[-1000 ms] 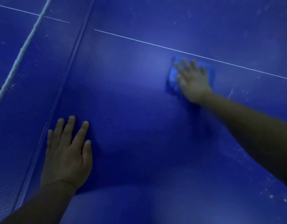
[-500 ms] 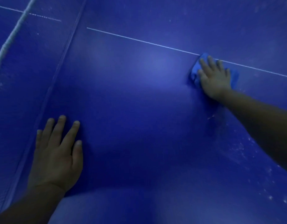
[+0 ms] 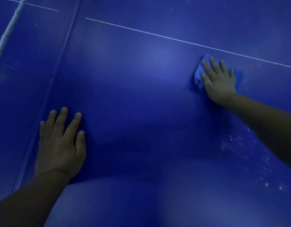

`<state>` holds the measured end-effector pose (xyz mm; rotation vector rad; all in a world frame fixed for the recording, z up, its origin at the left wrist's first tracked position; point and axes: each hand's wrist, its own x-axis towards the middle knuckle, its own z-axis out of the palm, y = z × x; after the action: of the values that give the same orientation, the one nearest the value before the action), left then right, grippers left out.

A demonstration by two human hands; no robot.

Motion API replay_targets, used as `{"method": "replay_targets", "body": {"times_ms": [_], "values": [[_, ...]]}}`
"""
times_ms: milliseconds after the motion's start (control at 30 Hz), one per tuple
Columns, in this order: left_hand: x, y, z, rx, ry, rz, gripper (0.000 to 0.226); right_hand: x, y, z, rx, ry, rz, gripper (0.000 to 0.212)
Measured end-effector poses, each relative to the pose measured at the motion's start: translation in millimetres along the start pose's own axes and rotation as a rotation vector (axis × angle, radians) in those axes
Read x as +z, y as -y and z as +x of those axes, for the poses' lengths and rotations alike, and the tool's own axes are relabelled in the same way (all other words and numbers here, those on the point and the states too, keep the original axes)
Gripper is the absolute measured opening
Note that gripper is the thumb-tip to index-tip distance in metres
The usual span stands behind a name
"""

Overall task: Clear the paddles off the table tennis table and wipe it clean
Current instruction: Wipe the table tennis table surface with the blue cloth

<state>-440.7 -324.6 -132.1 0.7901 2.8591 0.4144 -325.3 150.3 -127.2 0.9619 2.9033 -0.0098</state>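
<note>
Table top (image 3: 141,95): smooth blue board, faint sheen, pale dusty specks at right. Cloth (image 3: 198,76): soft, crumpled blue fabric. Net (image 3: 26,63): fine mesh, white woven tape.

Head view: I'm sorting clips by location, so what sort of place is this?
Most likely a games or sports room, though only a table tennis table shows. Signs: its blue top with a white line and the net at left. The right hand presses a blue cloth on it.
</note>
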Motion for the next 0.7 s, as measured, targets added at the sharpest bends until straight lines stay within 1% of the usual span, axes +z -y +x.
{"method": "replay_targets", "body": {"times_ms": [33, 100, 133, 200, 267, 300, 333, 367, 400, 433, 500, 533, 567, 633, 700], "values": [[0.3, -0.1, -0.4, 0.000, -0.003, -0.002, 0.063, -2.0, 1.9, 8.8, 0.069, 0.002, 0.021, 0.079], [1.1, -0.1, -0.8, 0.005, -0.002, 0.003, 0.063, 0.7, 11.5, -13.8, 0.065, -0.001, 0.030, 0.077], [1.0, 0.2, -1.0, 0.005, 0.002, 0.007, 0.063, 5.3, 15.1, -43.1, 0.020, -0.004, 0.022, 0.072], [1.0, 1.0, -0.7, 0.003, 0.011, 0.008, 0.063, 13.5, 23.9, -129.2, -0.090, 0.006, 0.007, 0.060], [0.8, 0.9, -1.5, 0.003, 0.011, 0.009, 0.064, 24.1, 30.4, -214.7, -0.241, 0.000, -0.002, 0.054], [0.5, 0.7, -1.7, 0.004, 0.007, 0.008, 0.065, 23.8, 29.0, -231.8, -0.305, 0.017, -0.003, 0.053], [0.4, 0.6, -1.7, 0.007, 0.004, 0.005, 0.065, 22.3, 24.2, -228.9, -0.352, 0.049, 0.005, 0.053], [0.3, 0.5, -1.4, 0.012, 0.002, 0.004, 0.065, 21.3, 19.8, -212.2, -0.354, 0.044, 0.004, 0.053], [0.2, 0.3, -0.9, 0.017, 0.002, 0.003, 0.065, 20.1, 18.1, -187.2, -0.298, 0.020, 0.005, 0.054], [0.2, 0.3, -0.4, 0.020, 0.002, 0.004, 0.066, 18.4, 17.4, -157.7, -0.189, -0.003, 0.021, 0.056], [0.4, 0.7, -0.1, 0.020, 0.003, 0.013, 0.067, 11.3, 19.6, -105.1, 0.057, 0.020, 0.072, 0.061], [0.3, 0.8, -0.8, 0.019, 0.002, 0.015, 0.068, 10.6, 21.3, -91.8, 0.138, 0.040, 0.087, 0.063], [0.4, 0.7, -1.1, 0.019, 0.004, 0.011, 0.069, 10.4, 24.1, -90.0, 0.178, 0.046, 0.088, 0.065], [0.3, 0.7, -2.0, 0.020, 0.022, 0.007, 0.069, 12.2, 29.0, -122.7, 0.184, 0.019, 0.073, 0.065], [-0.7, 0.2, -2.1, 0.024, 0.037, 0.010, 0.070, 19.8, 28.9, -199.3, 0.170, 0.013, 0.068, 0.061]]}}
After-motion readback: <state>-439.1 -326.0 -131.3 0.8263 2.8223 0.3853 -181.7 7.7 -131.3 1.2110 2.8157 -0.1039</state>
